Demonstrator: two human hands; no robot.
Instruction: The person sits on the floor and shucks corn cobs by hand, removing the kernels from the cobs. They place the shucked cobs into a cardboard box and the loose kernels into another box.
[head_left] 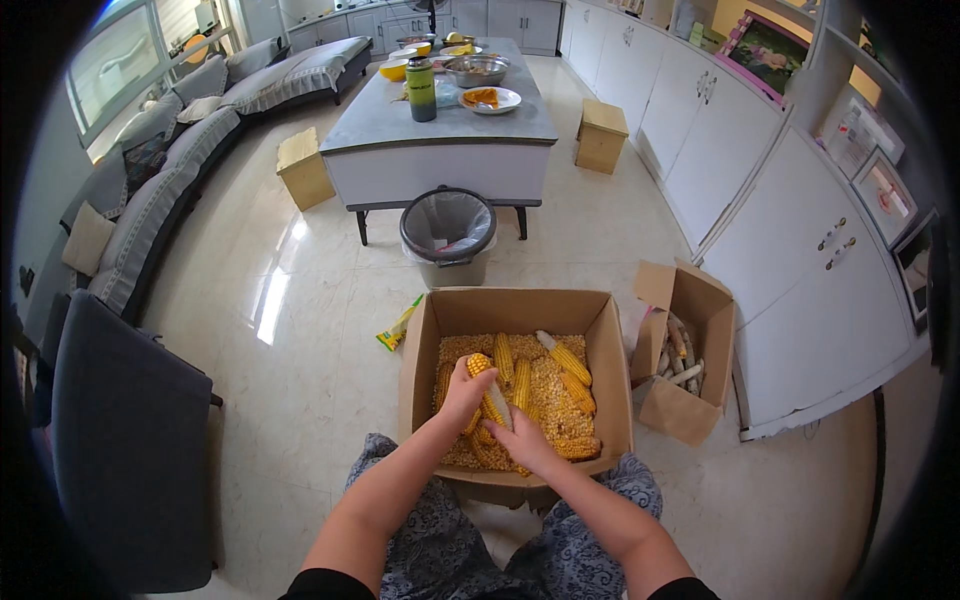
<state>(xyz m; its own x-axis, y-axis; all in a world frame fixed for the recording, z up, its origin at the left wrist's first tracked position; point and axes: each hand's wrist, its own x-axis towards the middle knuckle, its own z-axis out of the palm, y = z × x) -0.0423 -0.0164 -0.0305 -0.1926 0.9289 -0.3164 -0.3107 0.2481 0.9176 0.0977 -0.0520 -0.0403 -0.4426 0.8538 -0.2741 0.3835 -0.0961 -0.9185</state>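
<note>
The left hand (462,393) curls around the upper end of a yellow, partly bare corn ear (495,402); the right hand (522,440) grips its lower end, though its exact finger placement is hidden. The ear is held tilted above the left half of a large brown cardboard box (418,375), whose bed of loose yellow kernels (549,400) carries more ears. A twisting slip could drop the ear; a hard push might flick kernels over the box's near edge.

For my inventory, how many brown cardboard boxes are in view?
2: the large brown cardboard box at centre, and the smaller brown cardboard box to its right. Others may be hidden.
</note>
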